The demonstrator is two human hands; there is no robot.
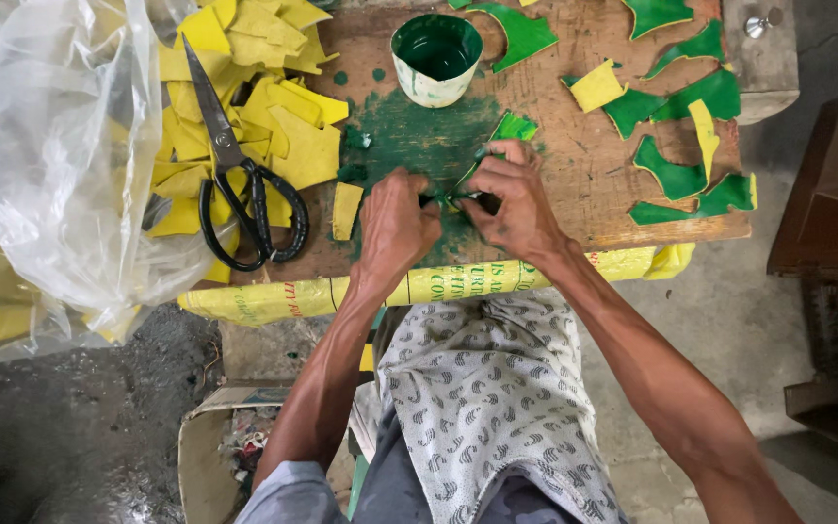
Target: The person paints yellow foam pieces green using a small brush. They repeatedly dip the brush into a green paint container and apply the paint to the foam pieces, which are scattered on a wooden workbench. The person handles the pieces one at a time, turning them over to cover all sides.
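Note:
My left hand (397, 223) and my right hand (509, 199) meet over a green paint patch on a wooden board (574, 184). Between them they pinch a small green-painted piece (497, 141) that slants up to the right. The fingertips hide its lower end and any tool in them. A small white cup of green paint (436, 56) stands just beyond the hands. One unpainted yellow piece (345, 210) lies on the board left of my left hand.
A heap of yellow cut pieces (254, 87) lies at the left with black-handled scissors (235, 180) on it. Several green-painted pieces (676, 175) are spread at the right. A clear plastic bag (60, 146) bulges at far left. A dark wooden cabinet (831, 194) stands right.

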